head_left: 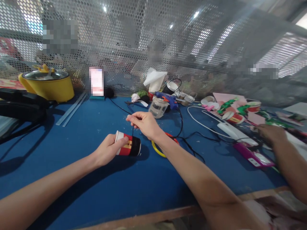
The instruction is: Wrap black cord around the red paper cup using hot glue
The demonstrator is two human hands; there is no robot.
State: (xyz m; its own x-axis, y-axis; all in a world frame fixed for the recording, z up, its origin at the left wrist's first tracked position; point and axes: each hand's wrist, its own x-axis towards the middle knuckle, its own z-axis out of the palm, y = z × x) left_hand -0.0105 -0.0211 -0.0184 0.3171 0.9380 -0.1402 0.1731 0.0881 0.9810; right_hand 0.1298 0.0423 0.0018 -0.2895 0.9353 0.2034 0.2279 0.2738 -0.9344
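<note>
Both hands (109, 151) (144, 123) closed: cup (127, 146), thread (132, 131).

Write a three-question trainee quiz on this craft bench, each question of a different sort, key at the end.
1. True or false: the left hand holds the red paper cup lying on its side.
2. What do the right hand fingers pinch? A) black string B) glue gun C) yellow ring
3. Fill in: a co-worker's hand rests at the ____ edge of the blue table.

Key: 1 true; 2 A; 3 right.
</note>
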